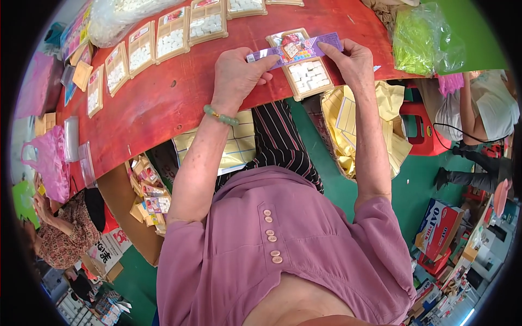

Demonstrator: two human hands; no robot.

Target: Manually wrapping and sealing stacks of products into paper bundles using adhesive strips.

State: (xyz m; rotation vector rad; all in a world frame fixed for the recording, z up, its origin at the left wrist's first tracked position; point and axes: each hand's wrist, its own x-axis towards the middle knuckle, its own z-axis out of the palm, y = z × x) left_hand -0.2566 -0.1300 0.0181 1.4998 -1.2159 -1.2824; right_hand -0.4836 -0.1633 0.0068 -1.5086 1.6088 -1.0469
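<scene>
Between my two hands a purple printed paper band (293, 52) is stretched sideways, with a colourful picture at its middle. My left hand (239, 73) pinches its left end, thumb on top. At the right end my right hand (348, 57) grips it, thumb lying along the paper. Under the band sits a tan tray of small white blocks (309, 75), at the table's near edge. The band crosses the tray's middle; the tray's far part shows beyond it. A green bead bracelet (221, 115) circles my left wrist.
Similar filled trays (170, 41) stand in a curved row on the red table (163, 98). Bags of clear plastic (117, 24) and green material (416, 41) lie at the back. Below are a box of yellow paper (348, 119) and a carton of packed trays (149, 190). Other people sit on both sides.
</scene>
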